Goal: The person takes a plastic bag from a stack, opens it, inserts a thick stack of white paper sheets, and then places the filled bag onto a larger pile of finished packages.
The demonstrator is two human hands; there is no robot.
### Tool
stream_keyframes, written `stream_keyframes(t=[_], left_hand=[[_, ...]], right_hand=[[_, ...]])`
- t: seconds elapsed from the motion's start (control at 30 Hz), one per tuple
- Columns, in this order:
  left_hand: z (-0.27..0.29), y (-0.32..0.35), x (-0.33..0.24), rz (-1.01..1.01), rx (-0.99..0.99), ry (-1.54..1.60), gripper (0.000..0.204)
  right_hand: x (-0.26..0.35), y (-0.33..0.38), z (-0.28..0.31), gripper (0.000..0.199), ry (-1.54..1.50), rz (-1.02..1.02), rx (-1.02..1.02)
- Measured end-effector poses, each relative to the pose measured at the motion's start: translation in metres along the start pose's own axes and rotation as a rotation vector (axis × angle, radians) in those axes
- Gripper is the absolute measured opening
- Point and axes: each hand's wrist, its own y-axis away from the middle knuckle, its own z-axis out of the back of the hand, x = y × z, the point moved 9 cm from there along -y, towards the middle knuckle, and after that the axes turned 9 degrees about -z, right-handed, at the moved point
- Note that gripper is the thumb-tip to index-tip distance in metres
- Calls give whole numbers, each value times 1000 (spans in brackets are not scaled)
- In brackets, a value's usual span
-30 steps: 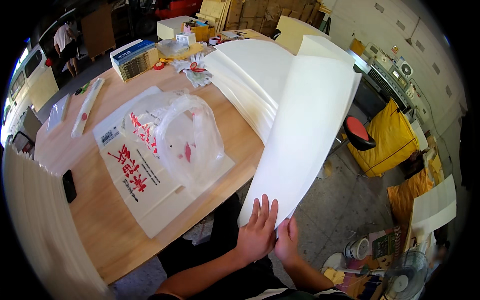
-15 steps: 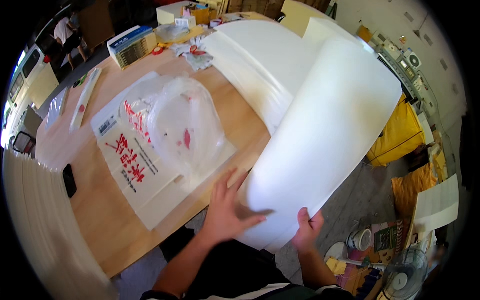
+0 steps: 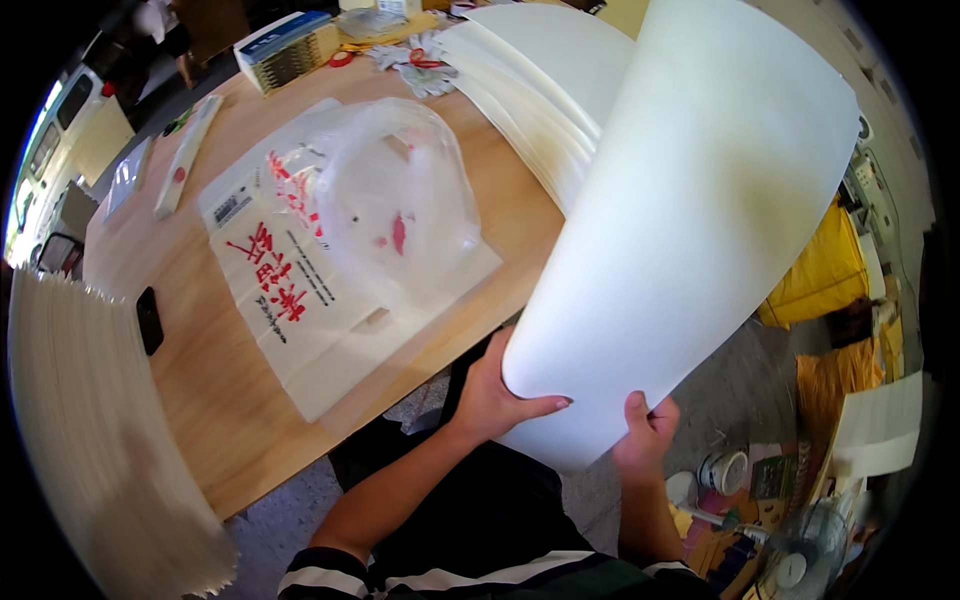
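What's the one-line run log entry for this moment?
left hand: holds curled sheet, lower left edge | right hand: holds sheet, lower right edge | phone, gloves: on table

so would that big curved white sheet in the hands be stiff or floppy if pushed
The curved white paper-like sheet is probably springy rather than limp, since it holds a curve beyond the left hand and right hand. Its smooth surface may be slippery. Pushed up top, it would likely flex, being gripped near its lower end.
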Motion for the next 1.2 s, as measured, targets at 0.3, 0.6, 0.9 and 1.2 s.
stream_keyframes(t=[0.3,0.6,0.9,1.2], left_hand=[[32,16,-50,-302,-40,-405,96],[200,-30,-114,-438,-753,-963,66],[219,-31,-152,-344,-582,-780,25],[192,-11,-177,-468,-523,-663,31]], right_hand=[[58,5,22,27,350,235,-152],[15,46,49,21,926,251,135],[-35,52,29,15,1227,490,373],[-11,18,-26,15,1140,599,388]])
